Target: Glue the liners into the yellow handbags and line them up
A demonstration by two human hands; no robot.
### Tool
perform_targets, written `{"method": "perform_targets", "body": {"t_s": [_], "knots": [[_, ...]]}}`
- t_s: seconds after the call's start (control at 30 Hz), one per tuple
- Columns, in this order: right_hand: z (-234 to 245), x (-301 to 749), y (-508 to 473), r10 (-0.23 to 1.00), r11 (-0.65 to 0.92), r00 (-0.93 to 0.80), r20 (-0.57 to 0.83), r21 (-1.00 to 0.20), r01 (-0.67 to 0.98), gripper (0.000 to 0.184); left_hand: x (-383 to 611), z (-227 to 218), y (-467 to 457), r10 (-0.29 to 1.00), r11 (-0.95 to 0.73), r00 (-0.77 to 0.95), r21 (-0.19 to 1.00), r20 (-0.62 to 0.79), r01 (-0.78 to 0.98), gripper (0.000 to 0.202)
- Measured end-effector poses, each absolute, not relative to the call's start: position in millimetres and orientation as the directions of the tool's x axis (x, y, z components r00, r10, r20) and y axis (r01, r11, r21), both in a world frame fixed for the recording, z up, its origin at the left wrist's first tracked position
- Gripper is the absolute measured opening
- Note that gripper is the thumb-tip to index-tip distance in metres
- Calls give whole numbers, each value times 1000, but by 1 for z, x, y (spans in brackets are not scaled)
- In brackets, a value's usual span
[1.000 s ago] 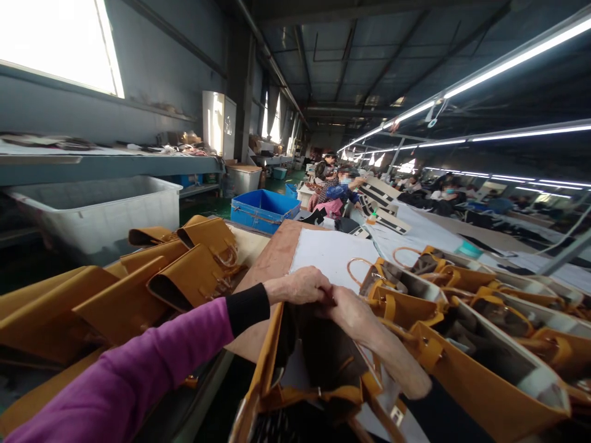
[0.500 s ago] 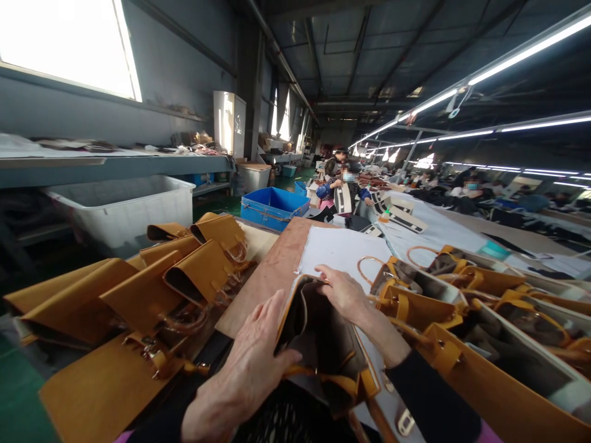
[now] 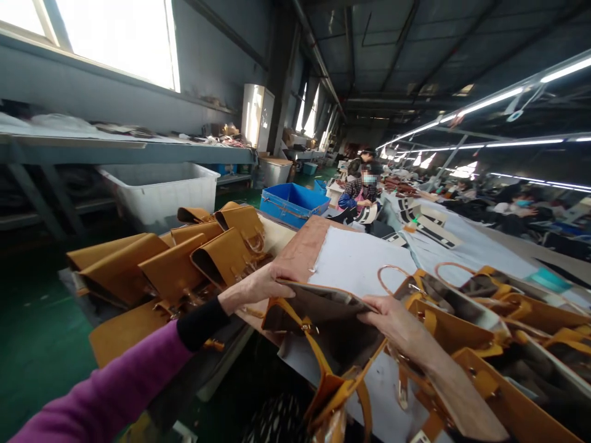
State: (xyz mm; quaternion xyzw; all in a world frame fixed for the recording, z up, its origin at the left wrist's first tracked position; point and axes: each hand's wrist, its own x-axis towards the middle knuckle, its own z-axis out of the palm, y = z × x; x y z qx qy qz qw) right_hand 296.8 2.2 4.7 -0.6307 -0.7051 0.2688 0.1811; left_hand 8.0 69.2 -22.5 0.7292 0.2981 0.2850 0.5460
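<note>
Side bench: It ran beneath the window, a grey bench [image 3: 152, 151] with loose pieces strewn on top.
Work surface: A brown board [image 3: 295, 251] showed on its left side, with a white sheet [image 3: 360, 261] over its middle.
Bags at the right edge: Several mustard bags [image 3: 455, 323] stood crowded there, mouths open, with looped handles.
Bags beyond the left edge: More mustard bags [image 3: 173, 261] lay slanted against one another, flaps toward the person.
Pale bin: A whitish bin [image 3: 164, 200] stood on the green floor before the side bench.
Blue bin: A blue bin [image 3: 284, 206] sat past the far left corner of the brown board.
Held bag: The bag [image 3: 339, 317] was at the near edge of the surface, over the white sheet, tilted with its mouth wide; mustard outside, smooth grey-brown lining, orange-edged rim; its base was hidden.
Left hand: The left hand [image 3: 256, 286] gripped the rim at its left corner.
Right hand: The right hand [image 3: 392, 317] pinched the far rim toward its right end.
Strap: A narrow mustard strap [image 3: 319, 357] crossed the mouth.
Fitting: A small shiny metal fitting [image 3: 306, 327] sat on that strap.
</note>
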Motion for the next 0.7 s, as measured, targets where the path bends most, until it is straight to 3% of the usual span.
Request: {"method": "perform_targets", "body": {"t_s": [0.1, 0.17, 0.27, 0.37, 0.7], "knots": [[5, 280, 0, 991, 133, -111, 76, -461, 877, 37, 5, -26, 63, 784, -145, 618, 983, 45, 111, 26], [4, 268, 1, 954, 279, -204, 221, -399, 873, 48, 2, -27, 60, 806, -131, 590, 986, 45, 104, 24], [1, 255, 5, 884, 463, -365, 291, -448, 765, 38, -2, -27, 58, 820, -124, 569, 989, 58, 78, 25], [-1, 253, 7, 902, 431, -345, 260, -496, 753, 12, -2, -28, 60, 817, -107, 572, 994, 73, 26, 27], [-1, 252, -1, 961, 179, -75, 265, -391, 903, 22, -3, -33, 61, 825, -152, 553, 988, 111, 30, 27]]}}
